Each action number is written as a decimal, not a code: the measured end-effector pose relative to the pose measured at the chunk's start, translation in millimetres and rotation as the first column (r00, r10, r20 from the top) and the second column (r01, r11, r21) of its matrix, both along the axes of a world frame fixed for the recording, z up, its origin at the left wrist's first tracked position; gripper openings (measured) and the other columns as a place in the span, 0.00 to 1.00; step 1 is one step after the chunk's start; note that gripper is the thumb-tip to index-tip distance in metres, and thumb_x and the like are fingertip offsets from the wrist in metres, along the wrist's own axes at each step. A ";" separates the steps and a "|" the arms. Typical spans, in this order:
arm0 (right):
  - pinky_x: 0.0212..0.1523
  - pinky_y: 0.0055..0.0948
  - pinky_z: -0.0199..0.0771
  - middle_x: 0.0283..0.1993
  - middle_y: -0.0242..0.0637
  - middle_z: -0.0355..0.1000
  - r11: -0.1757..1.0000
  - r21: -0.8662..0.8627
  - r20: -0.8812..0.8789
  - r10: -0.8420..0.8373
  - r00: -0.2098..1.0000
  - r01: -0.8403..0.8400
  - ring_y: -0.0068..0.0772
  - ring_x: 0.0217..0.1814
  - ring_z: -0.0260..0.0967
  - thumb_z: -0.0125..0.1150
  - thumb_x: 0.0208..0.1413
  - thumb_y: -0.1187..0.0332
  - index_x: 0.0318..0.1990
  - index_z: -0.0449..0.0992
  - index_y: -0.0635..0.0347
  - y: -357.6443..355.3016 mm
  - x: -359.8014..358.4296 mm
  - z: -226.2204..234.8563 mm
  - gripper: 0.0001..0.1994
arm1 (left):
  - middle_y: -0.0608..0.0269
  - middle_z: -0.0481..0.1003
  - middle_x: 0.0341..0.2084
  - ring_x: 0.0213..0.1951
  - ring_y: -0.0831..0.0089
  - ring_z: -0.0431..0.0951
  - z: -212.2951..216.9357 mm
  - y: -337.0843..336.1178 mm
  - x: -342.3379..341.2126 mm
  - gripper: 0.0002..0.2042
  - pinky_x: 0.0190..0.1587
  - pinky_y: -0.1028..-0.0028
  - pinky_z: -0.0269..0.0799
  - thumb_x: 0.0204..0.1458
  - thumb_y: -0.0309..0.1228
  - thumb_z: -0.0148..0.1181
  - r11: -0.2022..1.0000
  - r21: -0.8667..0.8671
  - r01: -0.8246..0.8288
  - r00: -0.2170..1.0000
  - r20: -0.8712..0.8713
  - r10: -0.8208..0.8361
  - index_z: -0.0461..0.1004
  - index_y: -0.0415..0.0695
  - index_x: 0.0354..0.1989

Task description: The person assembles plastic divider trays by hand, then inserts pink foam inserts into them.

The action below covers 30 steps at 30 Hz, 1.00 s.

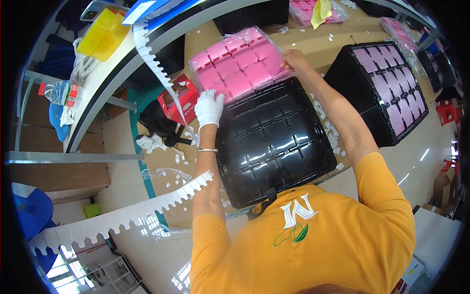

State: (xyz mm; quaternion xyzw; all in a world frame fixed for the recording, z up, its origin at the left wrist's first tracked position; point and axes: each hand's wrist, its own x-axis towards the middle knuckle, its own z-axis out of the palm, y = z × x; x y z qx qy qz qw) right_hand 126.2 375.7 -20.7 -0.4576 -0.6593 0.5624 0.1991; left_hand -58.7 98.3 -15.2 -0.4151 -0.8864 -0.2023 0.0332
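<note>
A stack of pink foam pieces wrapped in clear plastic (240, 63) lies on the cardboard-covered surface, just beyond a glossy black compartment tray (274, 142). My left hand (209, 109), in a white glove, grips the near left corner of the pink stack at the tray's edge. My right hand (293, 60), bare, holds the stack's right edge. Both forearms reach out from my orange shirt (313, 245), which hides the tray's near edge.
To the right stands a second black tray (387, 88) filled with pink foam pieces. A red box (180, 100) and a black bag (156, 125) lie to the left. White zigzag strips (152, 59), small white scraps, a yellow bin (104, 34) and more pink packs (308, 10) lie around.
</note>
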 end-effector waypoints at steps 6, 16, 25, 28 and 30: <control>0.37 0.43 0.73 0.33 0.46 0.76 0.505 0.812 0.422 -0.159 0.892 -0.294 0.48 0.35 0.74 0.58 0.47 0.63 0.32 0.79 0.57 -10.5 11.0 -0.7 0.09 | 0.52 0.74 0.44 0.47 0.55 0.74 -1.9 -9.6 0.5 0.19 0.49 0.61 0.69 0.49 0.44 0.57 0.992 -0.129 -0.009 0.999 -0.041 0.004 0.76 0.43 0.44; 0.51 0.40 0.70 0.48 0.50 0.73 0.891 0.300 0.632 0.083 0.771 -0.342 0.46 0.50 0.71 0.62 0.46 0.56 0.48 0.74 0.55 12.0 6.5 1.4 0.22 | 0.53 0.74 0.45 0.46 0.54 0.74 -8.0 -9.0 -4.4 0.19 0.46 0.59 0.70 0.47 0.44 0.59 0.997 -0.080 -0.015 0.995 -0.101 0.007 0.75 0.45 0.44; 0.50 0.40 0.69 0.45 0.51 0.74 0.658 0.569 0.511 0.187 0.839 -0.493 0.49 0.50 0.71 0.67 0.42 0.67 0.50 0.73 0.57 -28.9 -5.6 6.4 0.24 | 0.44 0.77 0.35 0.40 0.50 0.77 -3.6 2.9 -24.6 0.22 0.45 0.60 0.72 0.44 0.37 0.63 0.985 -0.168 -0.034 0.996 0.072 0.046 0.72 0.47 0.50; 0.48 0.39 0.70 0.44 0.44 0.75 0.673 0.529 0.510 0.234 0.828 -0.517 0.44 0.49 0.72 0.68 0.42 0.63 0.47 0.77 0.52 -26.0 -9.5 19.0 0.21 | 0.46 0.77 0.33 0.39 0.52 0.77 -9.4 -4.0 -41.3 0.13 0.45 0.61 0.72 0.46 0.35 0.60 0.998 0.043 -0.055 0.994 0.093 0.051 0.78 0.47 0.41; 0.47 0.38 0.71 0.43 0.44 0.75 0.646 0.557 0.515 0.224 0.827 -0.522 0.44 0.48 0.72 0.68 0.42 0.63 0.46 0.77 0.52 -24.2 -7.6 23.3 0.20 | 0.46 0.77 0.31 0.38 0.53 0.78 -1.6 0.0 -43.9 0.11 0.45 0.62 0.72 0.47 0.34 0.58 0.981 0.174 -0.084 0.989 0.132 0.062 0.79 0.45 0.36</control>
